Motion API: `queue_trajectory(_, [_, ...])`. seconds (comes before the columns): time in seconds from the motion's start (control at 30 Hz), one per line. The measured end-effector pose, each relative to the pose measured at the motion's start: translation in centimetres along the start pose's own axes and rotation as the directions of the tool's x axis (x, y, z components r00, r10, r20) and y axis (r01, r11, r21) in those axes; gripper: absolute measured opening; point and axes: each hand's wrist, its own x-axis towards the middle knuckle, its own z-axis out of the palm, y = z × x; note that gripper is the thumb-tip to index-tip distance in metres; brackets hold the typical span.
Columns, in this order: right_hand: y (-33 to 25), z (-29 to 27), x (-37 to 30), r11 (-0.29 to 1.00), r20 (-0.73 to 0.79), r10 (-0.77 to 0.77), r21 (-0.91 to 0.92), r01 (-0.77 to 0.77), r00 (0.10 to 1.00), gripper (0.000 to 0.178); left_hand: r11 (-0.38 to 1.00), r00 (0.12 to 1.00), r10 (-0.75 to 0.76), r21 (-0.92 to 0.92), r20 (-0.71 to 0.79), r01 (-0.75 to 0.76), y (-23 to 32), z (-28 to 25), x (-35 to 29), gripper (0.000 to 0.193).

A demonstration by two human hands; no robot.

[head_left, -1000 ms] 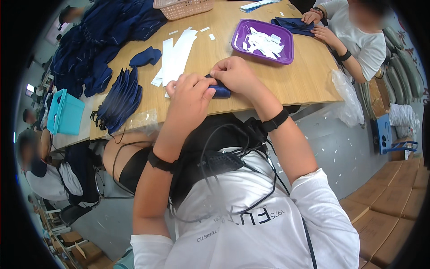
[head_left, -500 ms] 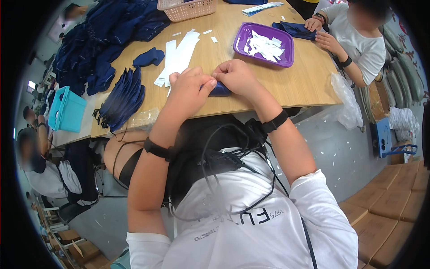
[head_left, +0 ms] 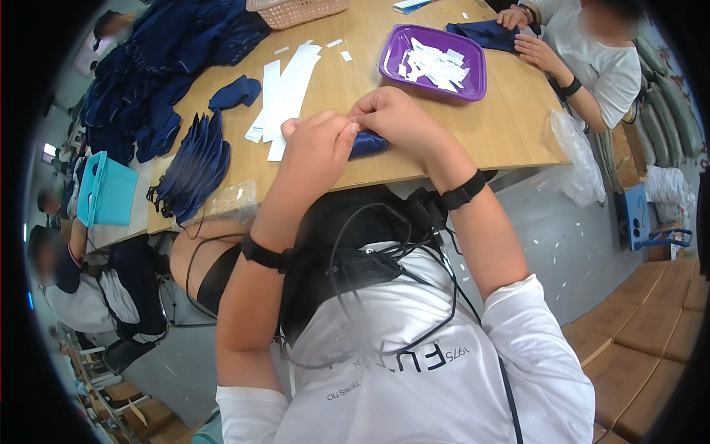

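At the table's near edge, my left hand [head_left: 319, 150] and my right hand [head_left: 396, 120] meet with their fingertips pinched close together. A shiny navy satin piece [head_left: 368, 144] shows between and below them, folded or rolled, one end covered by my left hand. My left fingers are closed on it. The right thumb and index finger pinch at its upper edge; whatever small thing they grip is hidden. Left of my hands lie long white paper strips [head_left: 294, 96] and a fanned stack of navy satin pieces with black cords [head_left: 198, 169].
A purple tray [head_left: 433, 91] of small white tags stands beyond my right hand. Farther left are a navy fabric heap [head_left: 148, 78] and a turquoise basket [head_left: 111, 191]. A pink basket [head_left: 296, 13] sits at the back. A co-worker's hands [head_left: 536, 50] handle navy fabric at right.
The view has shifted slightly. My fingers remain pinched together, and more of the navy satin piece shows beside my right hand. The co-worker's navy fabric looks flatter and more spread out.
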Motion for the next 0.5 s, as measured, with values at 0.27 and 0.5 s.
queue_trajectory(0.27, [-0.7,0.0,-0.1,0.999,0.022,0.05,-0.021,-0.049,0.999,0.022,0.963,0.972,-0.233,-0.136,0.011,0.232,0.5,0.3,-0.1,0.029])
queue_trajectory(0.5, [0.0,0.6,0.1,0.989,-0.057,0.039,-0.141,-0.046,0.998,0.025,0.982,0.984,-0.172,0.073,-0.054,0.176,-1.0,0.4,1.3,0.037])
